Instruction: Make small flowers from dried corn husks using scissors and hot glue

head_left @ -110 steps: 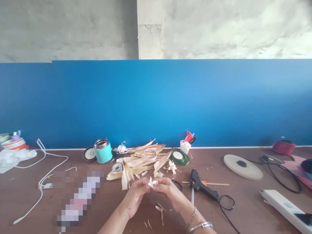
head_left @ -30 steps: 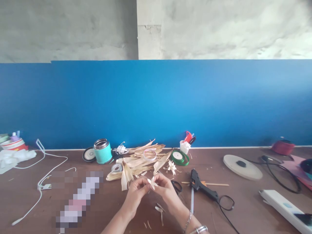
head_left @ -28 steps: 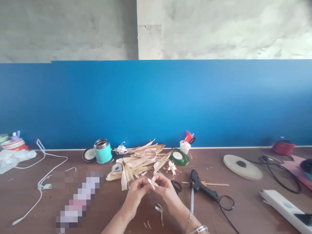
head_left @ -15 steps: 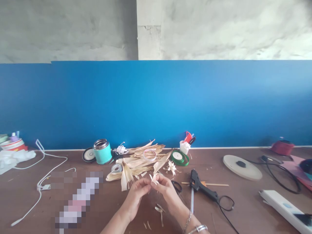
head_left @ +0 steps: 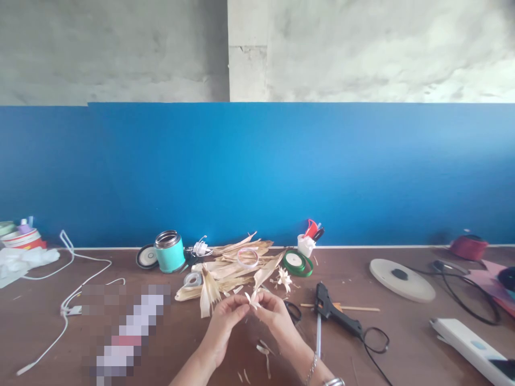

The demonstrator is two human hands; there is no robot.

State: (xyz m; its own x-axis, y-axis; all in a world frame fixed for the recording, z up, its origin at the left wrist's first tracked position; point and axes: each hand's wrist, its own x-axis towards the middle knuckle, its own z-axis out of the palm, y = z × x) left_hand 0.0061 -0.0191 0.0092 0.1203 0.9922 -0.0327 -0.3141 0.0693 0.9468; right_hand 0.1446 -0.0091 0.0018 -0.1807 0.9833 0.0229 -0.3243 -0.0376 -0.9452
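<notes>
Between the fingertips of both hands is a small cream flower (head_left: pixel 253 300) with pointed petals, seemingly made of corn husk. My left hand (head_left: pixel 228 320) pinches it from the left, and my right hand (head_left: pixel 273 315) grips its right side. Just beyond lies a pile of dried corn husks (head_left: pixel 229 268), one piece (head_left: pixel 209 296) cut into a fringe. A finished-looking husk flower (head_left: pixel 284 279) rests right of the pile. Thin husk scraps (head_left: pixel 264 351) are scattered below my hands. Black scissors (head_left: pixel 293 311) are partly hidden behind my right hand.
A black glue gun (head_left: pixel 336 311) lies across a wooden stick (head_left: pixel 358 308) on the right. Green ribbon (head_left: pixel 308 266), a white cup of pens (head_left: pixel 306 245) and a turquoise jar (head_left: pixel 169 257) stand along the back. A power strip (head_left: pixel 466 343) is at right; white cables (head_left: pixel 82 287) run left.
My hands have drawn closer together around the small flower, and its petals now point upward between the fingertips. The view has shifted slightly.
</notes>
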